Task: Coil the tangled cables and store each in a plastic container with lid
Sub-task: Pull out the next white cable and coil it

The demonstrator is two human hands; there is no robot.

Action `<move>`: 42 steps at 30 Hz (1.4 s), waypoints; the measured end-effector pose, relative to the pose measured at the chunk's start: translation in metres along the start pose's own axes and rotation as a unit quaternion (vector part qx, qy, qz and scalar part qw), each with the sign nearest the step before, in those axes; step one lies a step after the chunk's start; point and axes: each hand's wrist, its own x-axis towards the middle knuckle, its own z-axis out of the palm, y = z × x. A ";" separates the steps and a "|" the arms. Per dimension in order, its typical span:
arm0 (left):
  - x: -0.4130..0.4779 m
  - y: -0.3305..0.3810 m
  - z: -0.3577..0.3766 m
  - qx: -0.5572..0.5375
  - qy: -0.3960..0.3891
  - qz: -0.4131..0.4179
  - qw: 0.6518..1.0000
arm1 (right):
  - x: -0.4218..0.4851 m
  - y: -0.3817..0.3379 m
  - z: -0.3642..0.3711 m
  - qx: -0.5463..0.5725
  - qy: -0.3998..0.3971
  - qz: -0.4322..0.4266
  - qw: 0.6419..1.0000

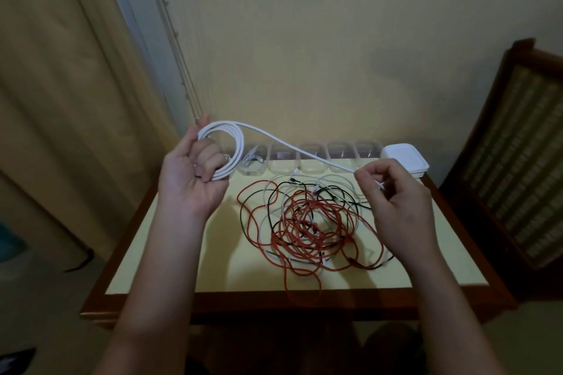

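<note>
**Nearly coiled: one wrap left**

Fingers of the left hand (189, 189) curl round the white cable (237, 148) and its stacked loops, left of centre, so they cannot spring apart. The right hand (393, 201) pinches the free end, centre right, to hold it taut. The tangle (307, 222) lies below; containers (280, 161) and lids (405, 158) line the table (170, 253) at its back edge.

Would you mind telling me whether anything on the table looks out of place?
Only the tangled cables: red, black and white strands lie knotted in one heap mid-table. The clear containers stand in a tidy row.
</note>
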 end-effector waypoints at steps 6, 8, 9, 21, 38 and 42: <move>-0.002 -0.012 0.006 0.110 0.077 0.117 0.984 | 0.004 0.012 -0.003 -0.122 -0.008 -0.084 0.989; -0.001 -0.022 0.008 0.187 0.102 0.150 0.965 | 0.003 0.016 0.001 -0.155 -0.022 -0.113 0.981; -0.001 -0.027 0.008 0.235 0.111 0.172 0.950 | 0.002 0.017 0.003 -0.165 -0.031 -0.122 0.978; -0.018 -0.091 -0.004 0.680 -0.016 0.113 0.724 | -0.002 -0.012 0.022 -0.112 -0.064 -0.148 0.981; -0.021 -0.112 -0.006 0.427 -0.037 -0.073 0.901 | -0.007 -0.017 0.036 -0.039 -0.038 -0.016 0.998; -0.022 -0.116 -0.008 0.435 -0.020 -0.053 0.899 | -0.006 -0.016 0.037 -0.037 -0.041 -0.011 0.998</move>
